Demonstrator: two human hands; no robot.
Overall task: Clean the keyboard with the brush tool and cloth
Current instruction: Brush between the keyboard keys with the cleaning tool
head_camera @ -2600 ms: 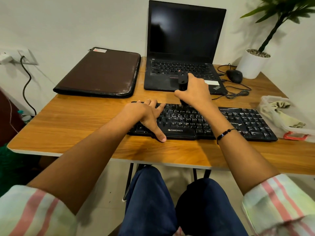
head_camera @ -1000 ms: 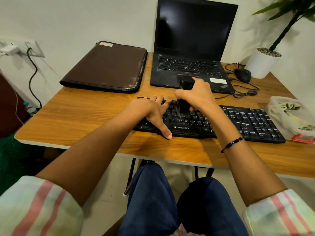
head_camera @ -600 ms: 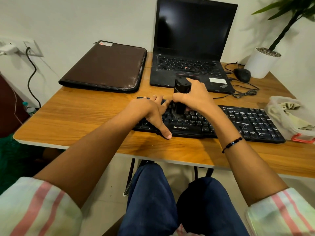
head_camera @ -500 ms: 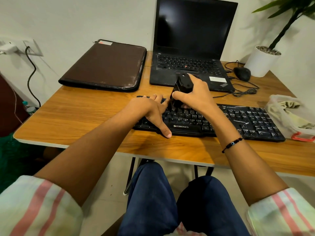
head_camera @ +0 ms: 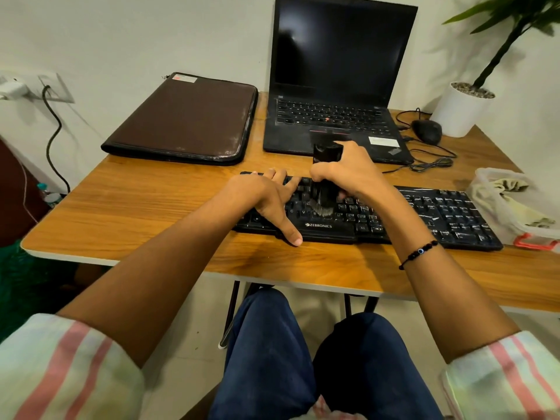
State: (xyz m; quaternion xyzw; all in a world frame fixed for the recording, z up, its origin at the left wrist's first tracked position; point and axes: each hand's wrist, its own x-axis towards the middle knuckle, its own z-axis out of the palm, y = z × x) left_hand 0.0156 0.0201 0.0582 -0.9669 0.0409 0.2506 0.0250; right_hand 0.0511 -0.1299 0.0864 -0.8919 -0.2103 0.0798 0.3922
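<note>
Head view: the keyboard (head_camera: 372, 215) lies along the near edge of the desk (head_camera: 145, 207), in front of the laptop (head_camera: 333, 86). The right hand (head_camera: 348, 174) is clenched around the brush (head_camera: 325, 180), held upright with its bristles splayed on the lower key rows just above the brand label. The left hand (head_camera: 266, 198) grasps nothing; it lies flat and spread over the keyboard's left end, thumb reaching past the front edge onto the desk. The cloth (head_camera: 509, 189) sits in a clear tub (head_camera: 521, 228) at the right, just beside the keyboard's end, untouched.

The step in hand looks like sweeping dust from between the keys. To do it well, I would keep the brush near upright so the tips reach into the gaps, use short light strokes along each row, and work in one direction toward an edge so the dust leaves the keys. The left hand should press down to stop the keyboard sliding. The pale smears on the right-hand keys suggest that part needs attention later.

Against half a second ago, the brush stands straighter and its bristles sit lower, nearer the front rows; then it leaned toward the top rows. The left hand has not shifted.
</note>
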